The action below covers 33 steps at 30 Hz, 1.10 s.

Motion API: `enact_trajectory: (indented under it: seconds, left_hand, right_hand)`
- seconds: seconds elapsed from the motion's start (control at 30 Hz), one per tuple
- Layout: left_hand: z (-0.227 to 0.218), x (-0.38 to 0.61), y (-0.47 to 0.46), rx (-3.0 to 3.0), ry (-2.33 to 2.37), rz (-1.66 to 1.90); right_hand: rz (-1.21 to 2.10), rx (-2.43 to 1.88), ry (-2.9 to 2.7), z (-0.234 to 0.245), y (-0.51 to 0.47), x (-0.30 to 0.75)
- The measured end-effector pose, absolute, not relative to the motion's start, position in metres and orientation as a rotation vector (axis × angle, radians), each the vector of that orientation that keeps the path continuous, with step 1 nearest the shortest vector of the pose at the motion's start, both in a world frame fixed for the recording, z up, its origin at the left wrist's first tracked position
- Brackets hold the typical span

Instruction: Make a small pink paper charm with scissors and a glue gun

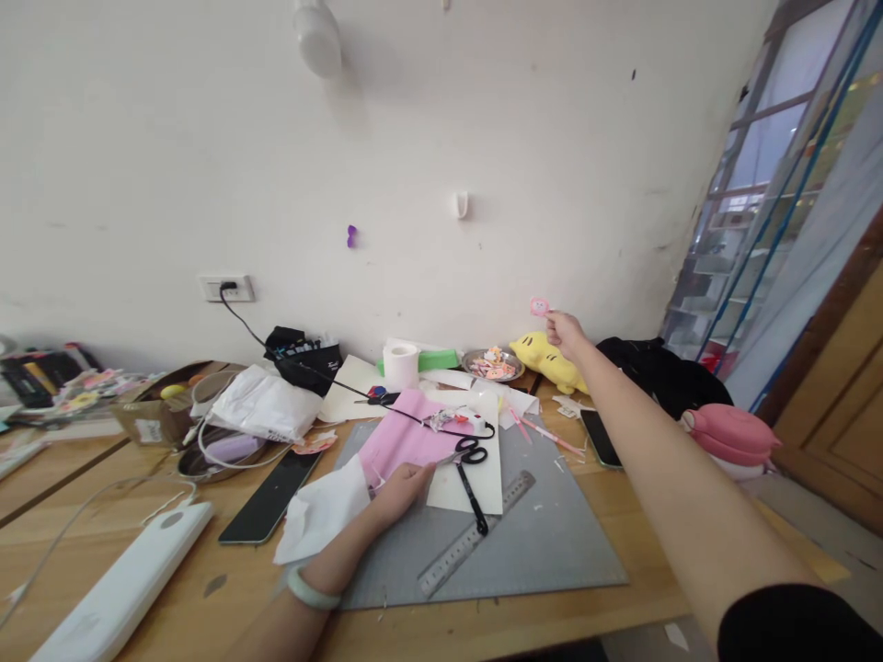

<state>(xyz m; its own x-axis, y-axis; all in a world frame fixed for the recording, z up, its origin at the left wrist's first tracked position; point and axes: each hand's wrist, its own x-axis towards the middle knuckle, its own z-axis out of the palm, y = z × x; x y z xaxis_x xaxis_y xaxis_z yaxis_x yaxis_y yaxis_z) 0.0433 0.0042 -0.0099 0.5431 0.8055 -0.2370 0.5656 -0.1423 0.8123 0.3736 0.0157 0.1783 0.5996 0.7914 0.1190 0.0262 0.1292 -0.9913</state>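
My right hand (pixel 566 335) is raised in front of the wall, pinching a small pink paper cutout (pixel 539 306) with a cartoon face on it. Low over the grey cutting mat (pixel 572 552), my left hand (pixel 404 487) is closed on the blade end of black-handled scissors (pixel 472 450); their handles point away from me. Pink paper (pixel 396 432) lies just beyond that hand, and white tissue (pixel 324 510) is to its left. A metal ruler (pixel 448 556) rests on the mat, with a slim black tool (pixel 473 501) lying across it.
Behind the mat are a tape roll (pixel 401 365), a metal dish (pixel 514 366) of small cutouts and a yellow plush toy (pixel 552 360). Phones (pixel 269 496) lie on both sides. A black cable (pixel 331 379) crosses from the wall socket. A pink container (pixel 731 437) stands at right.
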Motion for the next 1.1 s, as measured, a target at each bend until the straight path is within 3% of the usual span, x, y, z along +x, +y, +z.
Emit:
enact_trajectory:
  seconds: [0.5,0.77,1.1]
  left_hand:
    - [-0.007,0.042,0.005,1.796,1.094,0.343]
    - [-0.007,0.039,0.008,1.781,1.044,0.393]
    - [-0.012,0.039,0.011,1.773,1.06,0.445]
  right_hand:
    - [0.758,-1.744,-1.361,0.165,-0.009,0.355]
    - [0.79,-1.872,-2.005,0.125,-0.027,0.284]
    - [0.176,-1.777,-2.593,0.045,-0.089,0.209]
